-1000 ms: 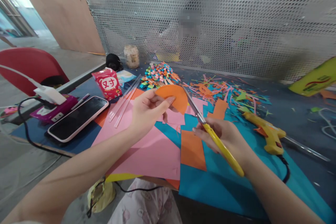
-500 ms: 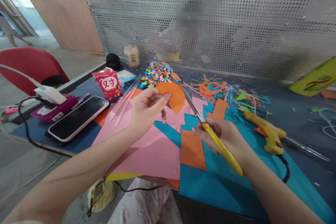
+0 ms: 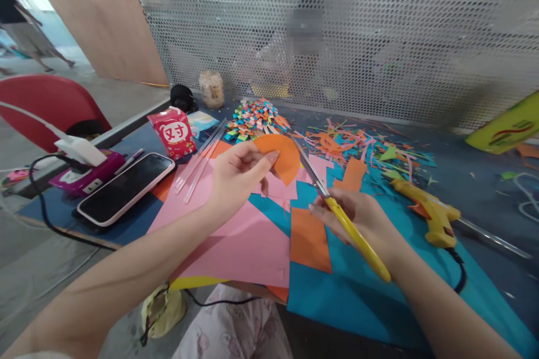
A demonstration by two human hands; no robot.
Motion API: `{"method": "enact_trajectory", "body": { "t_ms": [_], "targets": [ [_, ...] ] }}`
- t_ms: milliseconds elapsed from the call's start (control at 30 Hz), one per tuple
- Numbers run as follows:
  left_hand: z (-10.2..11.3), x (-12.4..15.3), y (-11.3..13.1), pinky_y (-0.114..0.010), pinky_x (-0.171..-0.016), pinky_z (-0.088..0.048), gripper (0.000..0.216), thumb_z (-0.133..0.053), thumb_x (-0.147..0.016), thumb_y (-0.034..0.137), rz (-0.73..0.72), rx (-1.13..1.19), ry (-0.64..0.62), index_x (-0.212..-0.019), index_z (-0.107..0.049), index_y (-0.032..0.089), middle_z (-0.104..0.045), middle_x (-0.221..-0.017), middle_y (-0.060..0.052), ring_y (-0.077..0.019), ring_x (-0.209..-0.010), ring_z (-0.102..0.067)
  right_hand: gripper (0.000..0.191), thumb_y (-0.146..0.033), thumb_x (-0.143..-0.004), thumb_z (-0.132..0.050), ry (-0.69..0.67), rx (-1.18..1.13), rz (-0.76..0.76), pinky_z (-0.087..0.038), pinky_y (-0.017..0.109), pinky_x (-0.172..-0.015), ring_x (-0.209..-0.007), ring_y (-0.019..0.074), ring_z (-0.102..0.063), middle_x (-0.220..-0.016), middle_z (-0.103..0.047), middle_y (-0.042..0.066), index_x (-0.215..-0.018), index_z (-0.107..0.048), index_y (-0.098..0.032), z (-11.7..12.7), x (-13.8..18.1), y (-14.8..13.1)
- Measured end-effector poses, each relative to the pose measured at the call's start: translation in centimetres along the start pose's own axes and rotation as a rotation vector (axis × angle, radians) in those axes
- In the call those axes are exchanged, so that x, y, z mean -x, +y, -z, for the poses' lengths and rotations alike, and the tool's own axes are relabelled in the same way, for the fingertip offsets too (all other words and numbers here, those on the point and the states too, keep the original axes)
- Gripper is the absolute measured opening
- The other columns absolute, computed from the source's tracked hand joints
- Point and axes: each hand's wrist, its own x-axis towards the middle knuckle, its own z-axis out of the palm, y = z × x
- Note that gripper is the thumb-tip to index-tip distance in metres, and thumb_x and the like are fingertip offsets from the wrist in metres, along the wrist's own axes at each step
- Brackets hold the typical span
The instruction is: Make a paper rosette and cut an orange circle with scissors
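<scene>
Between thumb and fingers, my left hand (image 3: 240,171) pinches a rounded piece of orange paper (image 3: 287,158) above the table. My right hand (image 3: 357,216) grips yellow-handled scissors (image 3: 351,227), whose blades point up and left beside the paper's right edge. Whether the blades touch the paper I cannot tell. Below the hands lie a pink sheet (image 3: 236,252), a blue sheet (image 3: 349,303) and a rectangular orange piece (image 3: 310,241). A smaller orange strip (image 3: 352,174) lies behind the right hand.
Paper scraps (image 3: 337,140) and a pile of small folded pieces (image 3: 259,115) lie at the back. A yellow glue gun (image 3: 429,213) is at right. A phone (image 3: 126,188), a power strip (image 3: 95,174), a red packet (image 3: 173,133) and clear glue sticks (image 3: 197,165) are at left.
The orange paper has turned slightly in my left hand and shifted a little right. My right hand and the scissors stay nearly in place. A person at far left has walked further into view.
</scene>
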Motion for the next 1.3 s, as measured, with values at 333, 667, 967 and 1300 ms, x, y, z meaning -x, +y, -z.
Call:
{"method": "enact_trajectory", "body": {
  "t_ms": [333,667,967,1300],
  "targets": [
    [0.0,0.2,0.2,-0.016,-0.027,-0.037,0.032,-0.072,-0.070,0.026,0.023,-0.035,0.000,-0.053,-0.046,0.017,-0.053,-0.045,0.007,-0.0069,-0.029,-0.051,0.037,-0.054,-0.071,-0.061,0.026,-0.069,-0.003,-0.022,0.024,-0.040,-0.040,0.0082,-0.031,-0.048,-0.035,-0.006,-0.065,-0.048,-0.020,-0.3,0.0,-0.1],
    [-0.2,0.3,0.4,-0.014,-0.027,-0.038,0.030,-0.073,-0.069,0.029,0.071,-0.075,0.021,-0.054,-0.050,0.016,-0.060,-0.048,0.005,-0.0063,-0.030,-0.052,0.037,-0.053,-0.070,-0.063,0.026,-0.095,-0.005,-0.022,0.023,-0.038,-0.042,0.0083,-0.032,-0.050,-0.035,-0.006,-0.066,-0.049,-0.019,-0.3,0.1,-0.3],
    [-0.1,0.2,0.2,-0.015,-0.027,-0.037,0.028,-0.073,-0.068,0.026,0.073,-0.062,0.022,-0.055,-0.051,0.015,-0.061,-0.048,0.004,-0.0068,-0.030,-0.052,0.039,-0.053,-0.070,-0.063,0.019,-0.082,-0.013,-0.019,0.022,-0.038,-0.041,0.0072,-0.029,-0.049,-0.031,-0.007,-0.062,-0.045,-0.020,-0.1,0.1,-0.3],
    [0.1,0.1,0.1,-0.015,-0.028,-0.037,0.032,-0.073,-0.069,0.032,0.036,-0.021,0.003,-0.054,-0.048,0.017,-0.054,-0.046,0.006,-0.0058,-0.030,-0.050,0.045,-0.056,-0.067,-0.064,0.021,-0.054,-0.037,-0.021,0.023,-0.039,-0.044,0.0081,-0.031,-0.051,-0.033,-0.005,-0.058,-0.038,-0.021,0.1,0.3,-0.9]
  ]
}}
